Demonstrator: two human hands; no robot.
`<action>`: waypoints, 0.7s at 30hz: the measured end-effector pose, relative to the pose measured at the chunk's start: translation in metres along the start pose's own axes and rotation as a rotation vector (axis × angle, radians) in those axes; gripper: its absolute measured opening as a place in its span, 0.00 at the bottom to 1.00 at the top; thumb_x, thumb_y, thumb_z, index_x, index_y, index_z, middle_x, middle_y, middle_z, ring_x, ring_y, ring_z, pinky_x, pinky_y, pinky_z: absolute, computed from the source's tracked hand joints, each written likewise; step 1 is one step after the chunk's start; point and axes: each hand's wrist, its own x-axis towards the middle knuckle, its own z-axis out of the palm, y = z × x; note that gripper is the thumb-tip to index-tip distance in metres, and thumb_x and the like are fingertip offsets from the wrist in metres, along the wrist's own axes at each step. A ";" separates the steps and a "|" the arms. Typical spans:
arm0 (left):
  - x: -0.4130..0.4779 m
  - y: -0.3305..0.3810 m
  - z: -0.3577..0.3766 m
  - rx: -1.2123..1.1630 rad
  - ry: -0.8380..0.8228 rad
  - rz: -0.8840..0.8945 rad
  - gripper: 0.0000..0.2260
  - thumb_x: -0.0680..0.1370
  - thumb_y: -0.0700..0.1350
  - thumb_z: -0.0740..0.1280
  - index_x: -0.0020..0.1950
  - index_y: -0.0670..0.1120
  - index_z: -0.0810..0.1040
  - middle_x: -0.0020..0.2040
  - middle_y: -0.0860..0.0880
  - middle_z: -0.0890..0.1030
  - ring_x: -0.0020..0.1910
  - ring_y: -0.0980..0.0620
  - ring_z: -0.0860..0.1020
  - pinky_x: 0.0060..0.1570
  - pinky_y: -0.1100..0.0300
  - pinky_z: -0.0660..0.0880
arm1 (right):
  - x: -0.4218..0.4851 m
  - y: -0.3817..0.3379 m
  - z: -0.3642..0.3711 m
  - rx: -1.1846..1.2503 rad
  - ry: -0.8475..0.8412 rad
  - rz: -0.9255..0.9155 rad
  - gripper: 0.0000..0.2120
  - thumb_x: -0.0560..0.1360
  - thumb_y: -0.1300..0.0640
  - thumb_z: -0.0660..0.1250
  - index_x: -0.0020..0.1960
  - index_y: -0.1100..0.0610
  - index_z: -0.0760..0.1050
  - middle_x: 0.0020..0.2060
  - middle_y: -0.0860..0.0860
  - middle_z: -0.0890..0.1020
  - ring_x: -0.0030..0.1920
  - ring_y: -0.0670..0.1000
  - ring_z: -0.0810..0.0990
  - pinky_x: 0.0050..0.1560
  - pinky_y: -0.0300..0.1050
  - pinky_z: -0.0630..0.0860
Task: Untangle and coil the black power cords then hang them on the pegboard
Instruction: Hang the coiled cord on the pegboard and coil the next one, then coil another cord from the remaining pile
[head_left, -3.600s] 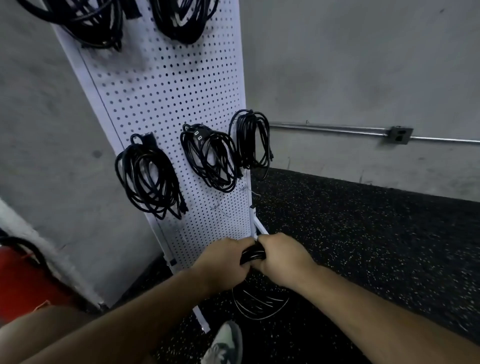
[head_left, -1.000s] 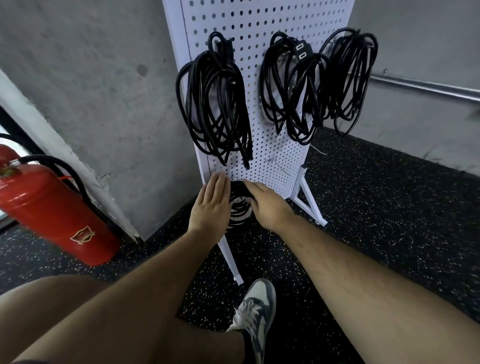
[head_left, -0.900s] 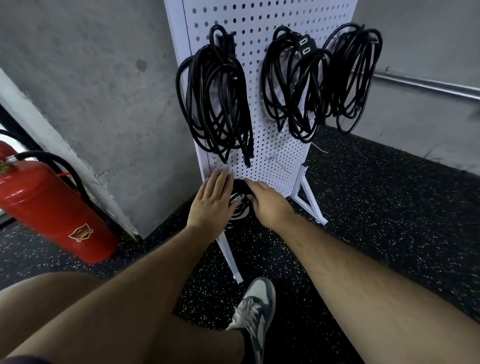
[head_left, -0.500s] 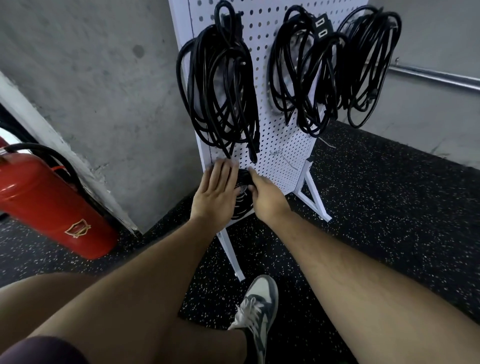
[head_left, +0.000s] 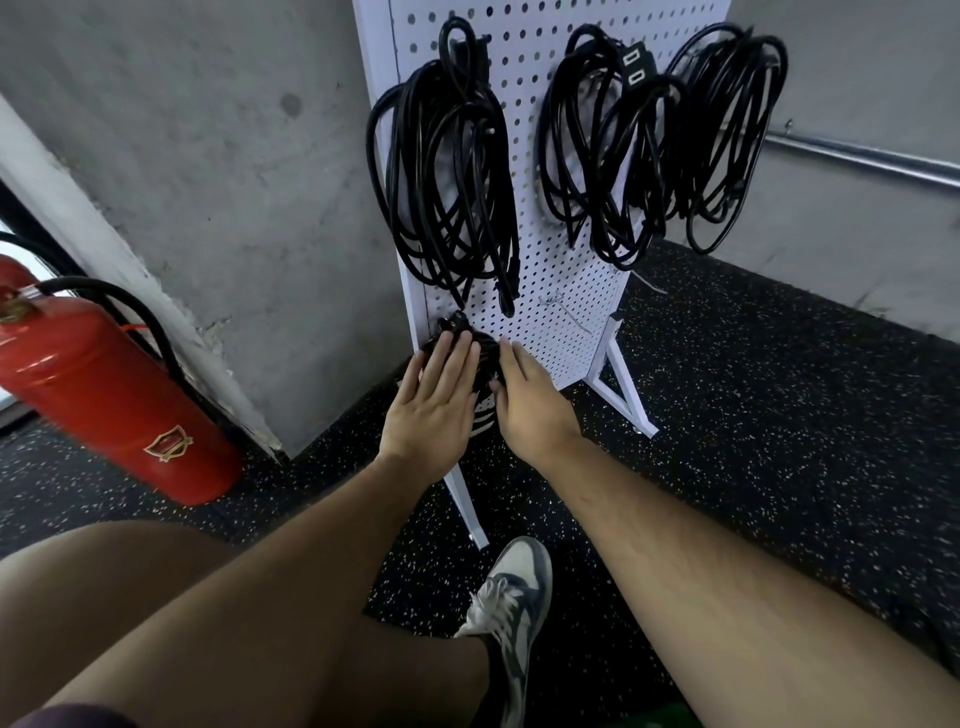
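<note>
Cord (head_left: 482, 358), wound into a small black coil, sits low on the pegboard (head_left: 561, 291) at its near left corner, between the two hands. The left hand (head_left: 434, 405) lies flat on it with straight fingers and covers most of it. The right hand (head_left: 530, 400) is just beside it, forefinger straight and thumb against the coil's right side, not closed round it; its other fingers are hidden. Whatever peg carries the coil is out of sight under the hands, and only a plug end shows above the left fingertips.

Three larger coils (head_left: 447, 171) hang higher on the board, the two on the right overlapping so their loops are hard to tell apart. The board's top is cut off by the frame. A bare wire hook (head_left: 563, 312) sticks out to the right of the hands.

The white board stands on angled legs on a black speckled floor (head_left: 779, 415), against a grey concrete wall (head_left: 208, 156). A red extinguisher (head_left: 104, 395) stands at the left, partly cut off. A metal pipe (head_left: 857, 161) runs along the far right wall. One grey shoe (head_left: 511, 613) shows near the board's foot.
</note>
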 end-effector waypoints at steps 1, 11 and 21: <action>0.000 0.001 -0.001 0.004 -0.005 0.004 0.27 0.85 0.50 0.41 0.83 0.41 0.44 0.84 0.45 0.45 0.82 0.47 0.42 0.80 0.48 0.40 | -0.002 -0.001 -0.001 -0.004 -0.001 0.000 0.27 0.87 0.49 0.49 0.83 0.53 0.45 0.82 0.53 0.51 0.81 0.54 0.53 0.76 0.52 0.65; -0.001 0.010 -0.010 -0.053 -0.064 -0.016 0.28 0.85 0.52 0.45 0.82 0.40 0.54 0.83 0.44 0.52 0.83 0.46 0.49 0.80 0.46 0.50 | -0.013 -0.004 -0.010 -0.050 -0.015 0.010 0.27 0.86 0.48 0.49 0.83 0.50 0.48 0.82 0.52 0.54 0.79 0.54 0.58 0.66 0.55 0.75; -0.005 0.053 -0.048 -0.098 -0.121 0.056 0.25 0.85 0.49 0.54 0.81 0.40 0.60 0.82 0.44 0.60 0.82 0.46 0.53 0.80 0.50 0.41 | -0.069 0.015 -0.041 -0.100 -0.035 0.020 0.25 0.86 0.48 0.50 0.81 0.52 0.55 0.77 0.55 0.65 0.74 0.57 0.67 0.61 0.56 0.77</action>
